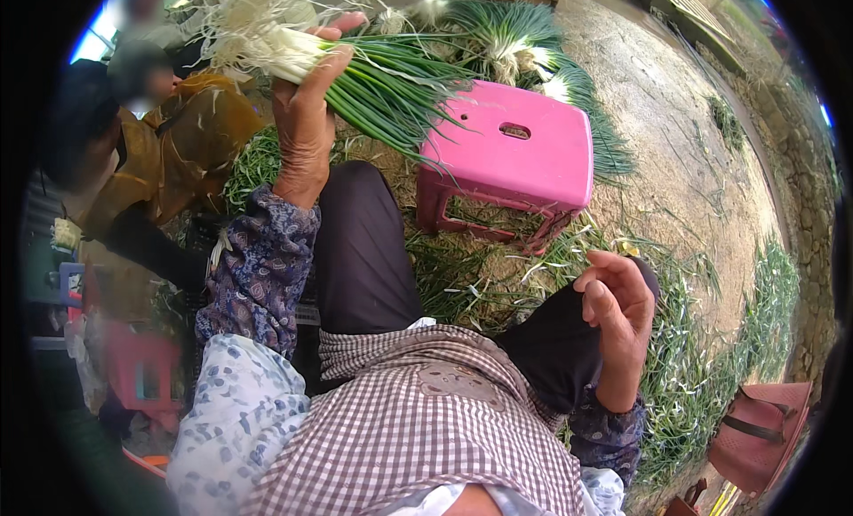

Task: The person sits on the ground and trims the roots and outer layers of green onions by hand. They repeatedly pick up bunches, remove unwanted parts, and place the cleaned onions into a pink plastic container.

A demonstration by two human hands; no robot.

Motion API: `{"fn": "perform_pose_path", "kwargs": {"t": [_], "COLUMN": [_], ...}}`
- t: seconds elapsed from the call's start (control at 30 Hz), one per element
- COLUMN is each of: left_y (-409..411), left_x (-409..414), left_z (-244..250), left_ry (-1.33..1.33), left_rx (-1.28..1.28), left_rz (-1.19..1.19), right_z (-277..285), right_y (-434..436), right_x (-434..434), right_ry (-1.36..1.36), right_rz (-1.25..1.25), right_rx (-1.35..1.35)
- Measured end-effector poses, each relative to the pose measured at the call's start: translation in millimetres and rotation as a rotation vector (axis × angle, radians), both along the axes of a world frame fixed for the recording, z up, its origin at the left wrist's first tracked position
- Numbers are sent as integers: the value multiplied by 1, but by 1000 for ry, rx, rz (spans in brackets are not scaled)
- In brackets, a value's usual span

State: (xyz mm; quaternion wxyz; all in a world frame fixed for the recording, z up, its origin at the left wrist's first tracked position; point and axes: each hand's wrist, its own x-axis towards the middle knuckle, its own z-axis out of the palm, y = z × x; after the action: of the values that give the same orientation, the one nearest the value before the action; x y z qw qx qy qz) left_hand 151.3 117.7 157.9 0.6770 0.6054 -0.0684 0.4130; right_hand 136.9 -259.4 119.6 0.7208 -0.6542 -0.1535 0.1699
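Observation:
My left hand (310, 109) is raised and grips a bunch of green onions (386, 83) near its white stems. The pale, stringy roots point to the upper left, and the green tops hang over the near left corner of a pink plastic stool (533, 143). Part of the bunch hides my left fingers. Above my bent right knee, my right hand (616, 309) is held up with nothing in it, its fingers loosely curled and apart. The stool stands in front of my knees, with an oval slot in its seat.
More green onion bunches (513, 43) lie on the ground beyond the stool. Loose green trimmings (693, 376) cover the ground at my right. A reddish handled basket (760, 436) stands at lower right. Another person (146, 156) sits close by on my left, near a pink stool (143, 369).

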Motion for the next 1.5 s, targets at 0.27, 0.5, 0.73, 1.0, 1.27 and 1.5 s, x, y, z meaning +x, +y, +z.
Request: {"fn": "perform_pose_path", "kwargs": {"t": [0.27, 0.5, 0.73, 1.0, 1.27, 1.5], "left_y": [131, 188, 193, 188, 174, 162], "left_x": [-118, -242, -327, -379, -314, -250], "left_z": [3, -22, -27, -27, -218, -312], "left_ry": [-50, -137, -89, 979, 1805, 1825], "left_rx": [-305, -443, -431, -22, 405, 436], "left_rz": [379, 378, 483, 957, 868, 1123], "right_z": [-64, -103, -111, -126, -128, -121], "right_y": [26, 63, 83, 79, 88, 83], "right_x": [19, 33, 45, 44, 38, 34], "right_ry": [72, 58, 62, 10, -65, -15], "right_rz": [25, 123, 183, 183, 226, 154], "right_rx": [-248, -247, -299, -462, -574, -541]}}
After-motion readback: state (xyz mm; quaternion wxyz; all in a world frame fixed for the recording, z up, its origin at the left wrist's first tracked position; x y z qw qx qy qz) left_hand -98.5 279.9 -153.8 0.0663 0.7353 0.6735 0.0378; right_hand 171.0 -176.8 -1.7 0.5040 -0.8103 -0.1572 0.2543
